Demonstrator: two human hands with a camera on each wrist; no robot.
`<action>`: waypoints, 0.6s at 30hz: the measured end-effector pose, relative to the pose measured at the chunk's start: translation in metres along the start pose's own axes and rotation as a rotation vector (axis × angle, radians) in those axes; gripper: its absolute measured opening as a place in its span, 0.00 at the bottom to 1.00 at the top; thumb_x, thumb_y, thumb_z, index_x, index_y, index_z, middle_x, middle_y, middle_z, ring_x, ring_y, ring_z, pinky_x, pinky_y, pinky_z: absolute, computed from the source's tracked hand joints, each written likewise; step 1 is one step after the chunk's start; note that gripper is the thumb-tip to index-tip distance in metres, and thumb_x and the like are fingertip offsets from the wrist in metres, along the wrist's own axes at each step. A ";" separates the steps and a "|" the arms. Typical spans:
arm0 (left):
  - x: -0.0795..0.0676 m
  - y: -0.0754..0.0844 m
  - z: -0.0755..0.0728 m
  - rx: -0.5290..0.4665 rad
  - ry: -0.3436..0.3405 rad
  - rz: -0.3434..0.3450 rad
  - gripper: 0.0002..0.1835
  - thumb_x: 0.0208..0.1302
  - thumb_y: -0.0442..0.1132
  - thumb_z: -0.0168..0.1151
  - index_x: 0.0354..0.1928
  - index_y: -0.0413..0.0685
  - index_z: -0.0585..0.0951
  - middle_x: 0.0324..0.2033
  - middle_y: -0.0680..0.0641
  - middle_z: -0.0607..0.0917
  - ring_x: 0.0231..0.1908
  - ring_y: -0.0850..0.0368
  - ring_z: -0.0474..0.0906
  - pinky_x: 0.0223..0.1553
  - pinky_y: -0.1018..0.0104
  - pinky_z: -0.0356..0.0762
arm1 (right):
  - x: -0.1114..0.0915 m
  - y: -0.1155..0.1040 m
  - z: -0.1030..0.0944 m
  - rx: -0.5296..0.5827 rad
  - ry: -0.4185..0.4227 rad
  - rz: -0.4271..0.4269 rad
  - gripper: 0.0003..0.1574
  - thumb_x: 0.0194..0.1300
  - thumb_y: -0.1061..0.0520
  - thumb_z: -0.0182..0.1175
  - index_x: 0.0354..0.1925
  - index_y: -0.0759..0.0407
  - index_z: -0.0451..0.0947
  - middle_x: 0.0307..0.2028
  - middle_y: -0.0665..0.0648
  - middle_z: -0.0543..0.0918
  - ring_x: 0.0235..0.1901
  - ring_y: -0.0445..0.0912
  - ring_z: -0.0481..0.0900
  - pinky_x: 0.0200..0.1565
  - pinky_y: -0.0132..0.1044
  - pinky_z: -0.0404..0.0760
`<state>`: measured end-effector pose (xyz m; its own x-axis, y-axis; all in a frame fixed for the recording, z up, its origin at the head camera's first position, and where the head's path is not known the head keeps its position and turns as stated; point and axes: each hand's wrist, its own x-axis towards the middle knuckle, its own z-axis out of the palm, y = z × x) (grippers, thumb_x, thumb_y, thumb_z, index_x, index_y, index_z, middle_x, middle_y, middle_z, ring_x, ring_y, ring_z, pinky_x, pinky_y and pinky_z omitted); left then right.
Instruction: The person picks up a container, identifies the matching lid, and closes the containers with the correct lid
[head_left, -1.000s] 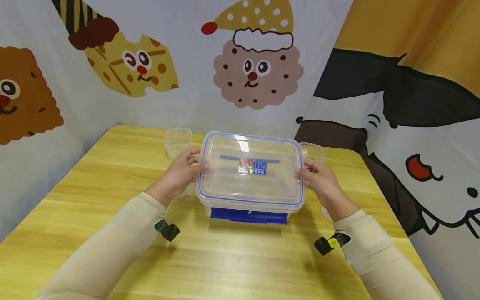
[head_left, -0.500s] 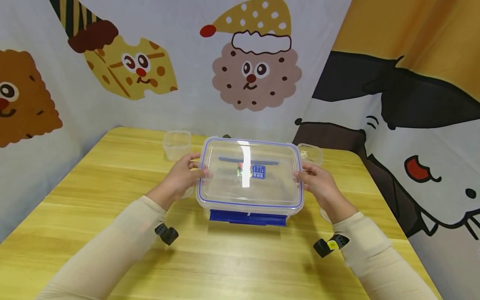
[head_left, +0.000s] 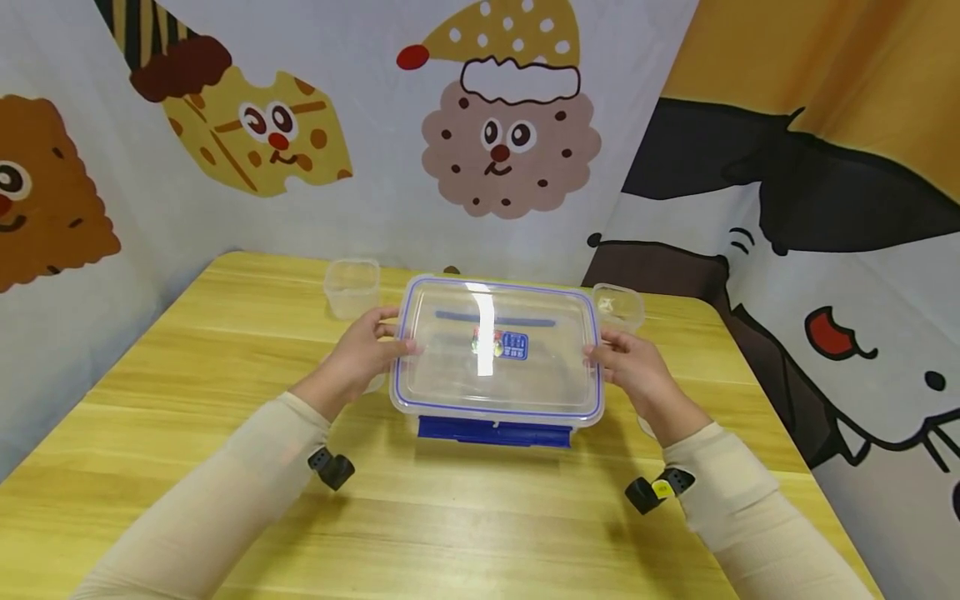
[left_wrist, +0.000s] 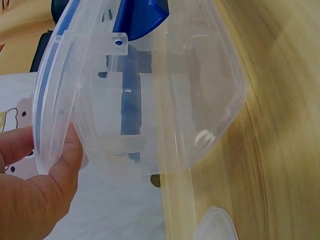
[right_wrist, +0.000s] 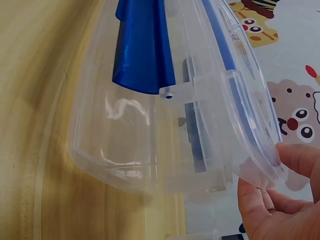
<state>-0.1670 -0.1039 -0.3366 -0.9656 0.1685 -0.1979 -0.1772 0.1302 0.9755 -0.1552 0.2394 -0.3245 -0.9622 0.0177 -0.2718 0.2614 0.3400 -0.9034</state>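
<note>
A clear rectangular lid (head_left: 498, 385) with a blue seal line lies over a clear plastic food container (left_wrist: 205, 95) on the table. My left hand (head_left: 360, 354) pinches the lid's left edge between thumb and fingers. At the opposite edge my right hand (head_left: 639, 367) pinches the lid the same way. A blue latch (head_left: 493, 431) hangs on the container's near side, swung down away from the lid. In the right wrist view the lid (right_wrist: 250, 115) stays right at the container's rim, and the latch (right_wrist: 142, 50) sticks outward.
Behind my left hand stands a small clear tub (head_left: 352, 287); another small clear tub (head_left: 618, 307) is behind my right hand. Clear small lids lie partly hidden beneath both hands, one near the left (left_wrist: 216, 227). A printed curtain (head_left: 390, 225) borders the wooden table's (head_left: 465, 533) back.
The lid's far edge has come down a little, and both hands have sunk slightly with it. Their grip on the lid is the same.
</note>
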 end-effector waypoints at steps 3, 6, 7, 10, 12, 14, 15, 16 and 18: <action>0.000 -0.001 0.000 0.009 0.003 0.015 0.33 0.57 0.31 0.59 0.63 0.40 0.57 0.46 0.38 0.72 0.38 0.52 0.76 0.40 0.61 0.78 | 0.000 0.001 0.001 -0.008 0.004 0.002 0.35 0.61 0.49 0.57 0.62 0.62 0.61 0.46 0.57 0.72 0.40 0.43 0.74 0.45 0.31 0.76; -0.001 -0.002 0.000 0.019 0.003 0.033 0.32 0.58 0.31 0.58 0.63 0.39 0.57 0.46 0.37 0.73 0.38 0.51 0.76 0.41 0.59 0.78 | 0.000 0.001 0.002 -0.012 0.006 0.007 0.35 0.61 0.49 0.57 0.62 0.61 0.61 0.46 0.57 0.72 0.40 0.43 0.74 0.45 0.32 0.76; -0.001 -0.002 -0.001 0.023 0.003 0.038 0.31 0.59 0.30 0.57 0.63 0.38 0.57 0.46 0.36 0.73 0.39 0.51 0.76 0.42 0.59 0.78 | 0.001 0.001 0.002 -0.016 0.007 0.005 0.35 0.61 0.49 0.57 0.62 0.61 0.61 0.46 0.57 0.72 0.40 0.43 0.74 0.45 0.32 0.76; -0.002 -0.002 -0.001 0.040 0.004 0.053 0.30 0.59 0.29 0.56 0.63 0.36 0.57 0.46 0.34 0.74 0.39 0.50 0.76 0.44 0.58 0.77 | 0.001 0.001 0.002 -0.023 0.011 0.003 0.34 0.61 0.50 0.56 0.62 0.61 0.61 0.46 0.58 0.72 0.40 0.44 0.73 0.44 0.32 0.76; -0.002 -0.002 -0.001 0.057 0.013 0.050 0.30 0.59 0.29 0.56 0.62 0.36 0.58 0.46 0.35 0.74 0.40 0.50 0.76 0.45 0.58 0.76 | 0.001 0.001 0.003 -0.035 0.011 0.003 0.34 0.62 0.49 0.56 0.62 0.61 0.61 0.48 0.58 0.72 0.41 0.44 0.73 0.45 0.32 0.76; -0.002 -0.001 -0.001 0.077 0.021 0.041 0.29 0.59 0.30 0.56 0.62 0.37 0.59 0.46 0.35 0.75 0.40 0.50 0.76 0.45 0.58 0.76 | 0.002 0.001 0.003 -0.040 0.010 0.007 0.34 0.62 0.49 0.56 0.62 0.61 0.61 0.49 0.59 0.72 0.42 0.45 0.73 0.47 0.34 0.75; -0.002 -0.002 -0.001 0.086 0.023 0.036 0.29 0.59 0.30 0.56 0.62 0.37 0.59 0.46 0.35 0.75 0.40 0.49 0.76 0.46 0.58 0.75 | 0.002 0.001 0.003 -0.043 0.010 0.010 0.34 0.62 0.49 0.56 0.63 0.61 0.60 0.50 0.59 0.72 0.43 0.45 0.73 0.48 0.35 0.75; -0.002 -0.001 -0.001 0.093 0.024 0.026 0.29 0.59 0.31 0.56 0.62 0.37 0.59 0.46 0.36 0.75 0.40 0.49 0.76 0.46 0.58 0.75 | 0.002 0.001 0.003 -0.046 0.011 0.012 0.35 0.62 0.49 0.55 0.63 0.61 0.60 0.51 0.60 0.71 0.44 0.46 0.72 0.49 0.36 0.74; -0.001 -0.001 -0.001 0.106 0.028 0.010 0.29 0.59 0.32 0.56 0.62 0.38 0.60 0.46 0.37 0.75 0.41 0.49 0.75 0.47 0.58 0.75 | 0.002 0.001 0.004 -0.050 0.007 0.011 0.35 0.62 0.49 0.55 0.63 0.61 0.59 0.53 0.61 0.70 0.47 0.48 0.72 0.52 0.40 0.72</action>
<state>-0.1660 -0.1051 -0.3374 -0.9725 0.1430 -0.1841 -0.1479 0.2317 0.9615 -0.1570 0.2365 -0.3274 -0.9597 0.0282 -0.2796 0.2684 0.3862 -0.8825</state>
